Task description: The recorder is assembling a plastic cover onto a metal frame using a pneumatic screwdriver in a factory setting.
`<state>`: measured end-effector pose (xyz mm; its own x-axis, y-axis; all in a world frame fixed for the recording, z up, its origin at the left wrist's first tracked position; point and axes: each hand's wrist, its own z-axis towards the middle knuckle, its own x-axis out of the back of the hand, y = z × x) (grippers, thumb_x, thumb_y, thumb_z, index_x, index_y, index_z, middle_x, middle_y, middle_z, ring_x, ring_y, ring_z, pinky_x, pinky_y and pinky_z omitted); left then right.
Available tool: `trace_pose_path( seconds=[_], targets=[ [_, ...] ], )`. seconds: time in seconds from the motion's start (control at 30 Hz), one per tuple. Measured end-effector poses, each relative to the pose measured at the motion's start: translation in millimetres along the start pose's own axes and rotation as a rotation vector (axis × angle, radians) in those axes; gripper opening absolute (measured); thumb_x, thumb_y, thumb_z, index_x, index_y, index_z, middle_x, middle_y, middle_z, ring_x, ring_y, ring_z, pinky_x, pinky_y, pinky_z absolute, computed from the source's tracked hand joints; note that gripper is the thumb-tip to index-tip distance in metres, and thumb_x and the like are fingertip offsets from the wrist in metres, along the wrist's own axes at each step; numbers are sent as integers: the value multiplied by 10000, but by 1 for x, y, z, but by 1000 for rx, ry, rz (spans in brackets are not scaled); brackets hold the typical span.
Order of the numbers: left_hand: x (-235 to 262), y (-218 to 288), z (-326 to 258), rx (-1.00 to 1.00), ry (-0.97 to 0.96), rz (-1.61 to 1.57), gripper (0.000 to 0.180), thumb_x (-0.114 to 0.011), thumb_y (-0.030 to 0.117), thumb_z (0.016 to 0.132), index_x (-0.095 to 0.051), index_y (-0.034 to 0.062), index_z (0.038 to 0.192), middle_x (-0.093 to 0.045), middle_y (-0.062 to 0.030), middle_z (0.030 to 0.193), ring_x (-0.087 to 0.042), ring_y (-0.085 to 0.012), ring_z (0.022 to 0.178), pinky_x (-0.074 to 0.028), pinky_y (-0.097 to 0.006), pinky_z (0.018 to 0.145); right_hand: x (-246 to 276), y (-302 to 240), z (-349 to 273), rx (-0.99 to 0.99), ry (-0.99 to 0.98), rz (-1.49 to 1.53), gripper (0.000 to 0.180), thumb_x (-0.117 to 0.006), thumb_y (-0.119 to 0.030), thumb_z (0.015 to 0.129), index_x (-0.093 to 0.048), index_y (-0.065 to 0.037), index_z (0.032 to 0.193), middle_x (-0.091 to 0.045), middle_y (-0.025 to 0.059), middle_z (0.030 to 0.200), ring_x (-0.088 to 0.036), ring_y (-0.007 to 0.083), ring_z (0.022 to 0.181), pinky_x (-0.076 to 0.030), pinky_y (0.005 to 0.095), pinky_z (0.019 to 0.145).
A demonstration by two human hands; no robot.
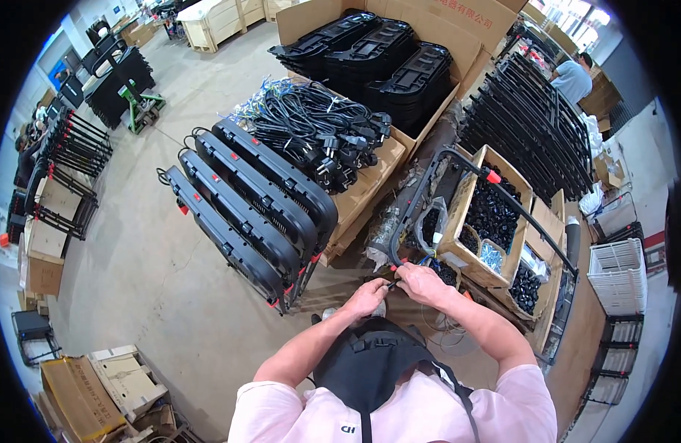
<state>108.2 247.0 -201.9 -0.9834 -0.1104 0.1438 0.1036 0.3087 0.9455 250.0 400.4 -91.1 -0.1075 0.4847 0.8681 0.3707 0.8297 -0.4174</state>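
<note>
My left hand [368,297] is closed, its fingertips pinching a small black part [392,283] whose exact kind is too small to tell. Right beside it, my right hand [420,285] has its fingers closed at the near end of a black tubular frame [534,218], by a red fitting. The hands nearly touch in front of my body. Bent tubing of the frame rests across the wooden bins, with another red fitting [493,176] on its far bar. My fingers partly hide the tube end and the small part.
Wooden bins [450,249] hold black knobs and silvery screws. To the left stand several black motor-deck units [241,221], below a heap of black power cables [318,122]. A carton [458,92] holds black covers; stacked frames [529,122] lean at right. Cartons [78,395] sit at lower left.
</note>
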Motion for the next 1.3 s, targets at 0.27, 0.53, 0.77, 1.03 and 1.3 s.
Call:
trace_pose_path(
  seconds=[0.27, 0.53, 0.77, 1.03, 1.3],
  targets=[
    [9, 7, 5, 121, -76, -157, 252, -541, 194, 1052, -682, 22, 1170, -647, -6, 871, -554, -112, 795, -475, -303, 729, -8, 9, 4, 351, 228, 52, 165, -719, -81, 879, -670, -25, 1026, -640, 136, 964, -674, 355, 936, -561, 447, 823],
    [8, 4, 9, 180, -118, -168, 258, -543, 214, 1058, -675, 9, 1142, -680, -78, 914, -593, -176, 853, -496, -371, 779, -7, 8, 6, 317, 162, 39, 121, -697, -92, 884, -681, -39, 991, -633, 134, 967, -667, 351, 978, -563, 449, 838],
    [7, 3, 8, 190, -106, -105, 269, -560, 226, 1050, -689, 11, 1148, -687, -72, 913, -592, -158, 851, -493, -367, 768, 0, 3, 15, 242, 20, 45, 130, -709, -90, 869, -665, -29, 976, -644, 133, 994, -668, 365, 992, -562, 453, 867],
    [12, 22, 1, 222, -73, -85, 271, -564, 213, 1050, -687, 4, 1174, -674, -26, 891, -589, -131, 805, -492, -328, 727, -15, 9, 12, 293, 35, -58, 140, -650, -58, 836, -679, -36, 971, -652, 129, 1046, -675, 325, 1063, -570, 429, 900],
    [7, 22, 5, 304, -67, -243, 212, -579, 207, 1046, -685, 23, 1042, -619, 22, 820, -542, -98, 746, -450, -291, 669, -24, 4, 6, 240, 153, -46, 102, -654, -99, 844, -648, -34, 923, -630, 130, 974, -675, 327, 979, -570, 441, 849]
  ],
)
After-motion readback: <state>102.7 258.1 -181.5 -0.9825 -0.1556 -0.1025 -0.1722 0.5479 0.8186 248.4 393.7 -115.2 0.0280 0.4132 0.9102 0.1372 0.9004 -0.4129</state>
